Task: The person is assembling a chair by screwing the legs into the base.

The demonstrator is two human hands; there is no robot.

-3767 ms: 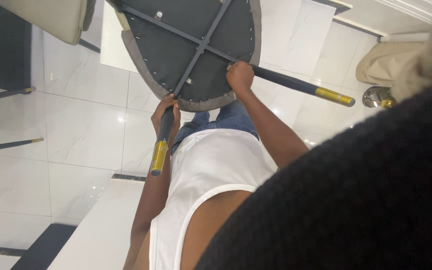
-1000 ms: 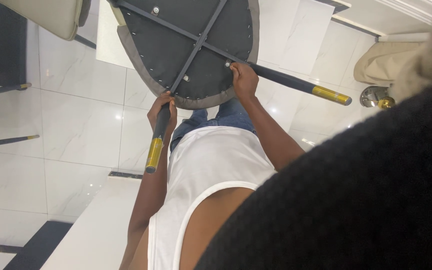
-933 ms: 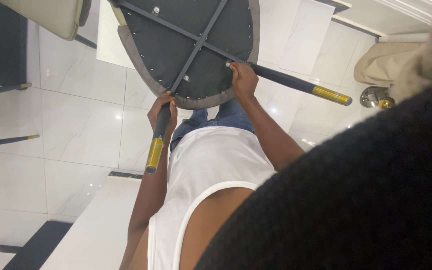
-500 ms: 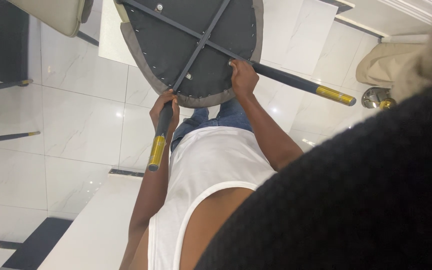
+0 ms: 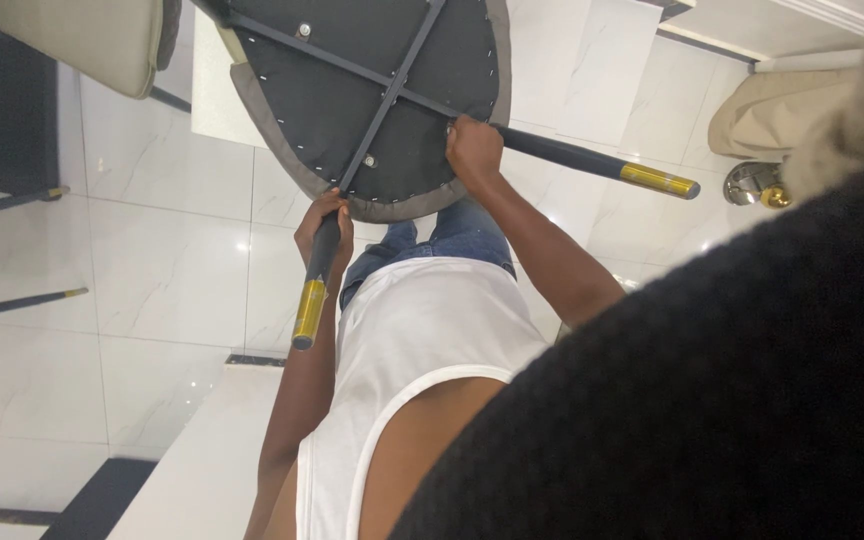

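Head view, looking steeply down the wearer's own body: a white sleeveless top and blue jeans fill the middle. An upturned chair (image 5: 372, 90) is held in front of the torso, its dark fabric underside facing the camera, crossed by black metal struts and edged in grey. The chair's top portion is cut off by the frame.

The left hand (image 5: 324, 222) is wrapped shut around one black chair leg (image 5: 310, 290), which points down and toward the camera and ends in a gold-coloured tip. The right hand (image 5: 474, 150) is closed on the base of a second leg (image 5: 602, 168) where it meets the seat; that leg runs out to the right, also gold-tipped. The fingers of both hands are mostly hidden behind the legs.

A large dark, blurred knitted mass (image 5: 702, 400) covers the lower right corner and hides whatever lies behind it. Below is a glossy white tiled floor (image 5: 152, 250). At upper left, a cream cushioned seat (image 5: 82, 40) is partly cut off.
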